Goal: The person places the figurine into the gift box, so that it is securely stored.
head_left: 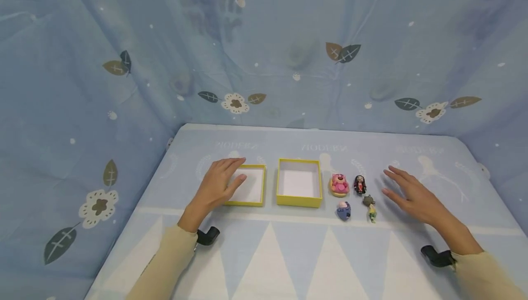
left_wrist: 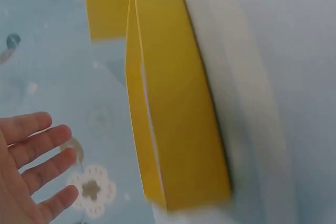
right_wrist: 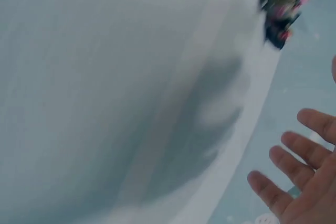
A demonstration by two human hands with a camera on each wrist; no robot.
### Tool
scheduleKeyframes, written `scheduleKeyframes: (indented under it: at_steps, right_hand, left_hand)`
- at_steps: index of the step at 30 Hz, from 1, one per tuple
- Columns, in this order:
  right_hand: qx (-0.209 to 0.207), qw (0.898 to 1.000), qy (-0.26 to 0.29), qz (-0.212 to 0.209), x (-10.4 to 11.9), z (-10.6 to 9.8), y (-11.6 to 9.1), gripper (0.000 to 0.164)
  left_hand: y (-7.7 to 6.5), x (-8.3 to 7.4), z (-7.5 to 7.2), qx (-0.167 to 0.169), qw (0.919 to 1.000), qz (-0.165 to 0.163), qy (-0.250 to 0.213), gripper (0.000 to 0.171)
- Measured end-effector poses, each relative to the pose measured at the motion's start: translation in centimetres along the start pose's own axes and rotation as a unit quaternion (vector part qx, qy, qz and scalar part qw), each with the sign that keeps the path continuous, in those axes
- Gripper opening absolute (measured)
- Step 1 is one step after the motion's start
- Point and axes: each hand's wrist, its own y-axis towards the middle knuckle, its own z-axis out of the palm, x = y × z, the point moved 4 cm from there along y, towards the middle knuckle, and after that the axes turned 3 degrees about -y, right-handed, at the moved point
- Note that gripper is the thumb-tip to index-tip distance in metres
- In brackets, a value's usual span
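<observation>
My left hand (head_left: 217, 183), fingers extended, is over the left side of a shallow yellow-edged tray or box lid (head_left: 264, 185) with a white inside. It holds nothing in the left wrist view. A deeper yellow box (head_left: 299, 201), white inside, stands right of the lid. Small figures sit further right: a pink bear in a yellow ring (head_left: 339, 185), a dark-haired figure (head_left: 360, 184), a blue figure (head_left: 343, 211) and a grey-headed figure in yellow and green (head_left: 370, 209). Right of them, my right hand (head_left: 416, 198) hovers with spread fingers, its palm bare in the right wrist view.
A pale blue and white patterned cloth covers the table (head_left: 272, 254). Blue curtains (head_left: 280, 52) with leaf and flower prints close off the back and sides. Each wrist wears a black device, one at the left wrist (head_left: 208, 236), another at the right wrist (head_left: 438, 257).
</observation>
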Motion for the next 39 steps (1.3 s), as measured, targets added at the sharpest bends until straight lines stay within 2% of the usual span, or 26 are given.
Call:
scheduleKeyframes:
  at_steps: [6, 9, 14, 23, 28, 31, 39]
  right_hand:
    - [0.023, 0.998, 0.048, -0.023, 3.1, 0.9, 1.7, 0.063]
    - [0.028, 0.997, 0.058, -0.040, 4.3, 1.3, 2.5, 0.065]
    - [0.047, 0.996, 0.064, -0.042, 5.7, 2.0, 4.3, 0.070]
    - [0.066, 0.994, 0.060, -0.058, 7.2, 3.3, 6.8, 0.080]
    - [0.096, 0.993, 0.052, -0.040, 7.2, 3.9, 7.4, 0.084]
    - [0.107, 0.992, 0.048, -0.036, 7.2, 4.1, 7.6, 0.081]
    - [0.112, 0.991, 0.047, -0.062, 7.6, 4.6, 7.6, 0.066]
  left_hand:
    - [0.6, -2.6, 1.7, 0.009, 0.9989, 0.008, -0.046, 0.060]
    - [1.1, -3.7, 2.7, 0.029, 0.9977, 0.004, -0.062, 0.065]
    - [2.2, -4.8, 3.6, 0.069, 0.9942, -0.015, -0.081, 0.073]
    - [4.2, -4.6, 5.2, 0.134, 0.9859, -0.048, -0.087, 0.115]
    - [4.8, -4.4, 6.2, 0.165, 0.9799, -0.063, -0.092, 0.118]
    - [5.1, -4.4, 6.4, 0.167, 0.9796, -0.063, -0.093, 0.117]
    - [5.4, -4.3, 7.0, 0.173, 0.9768, -0.064, -0.109, 0.122]
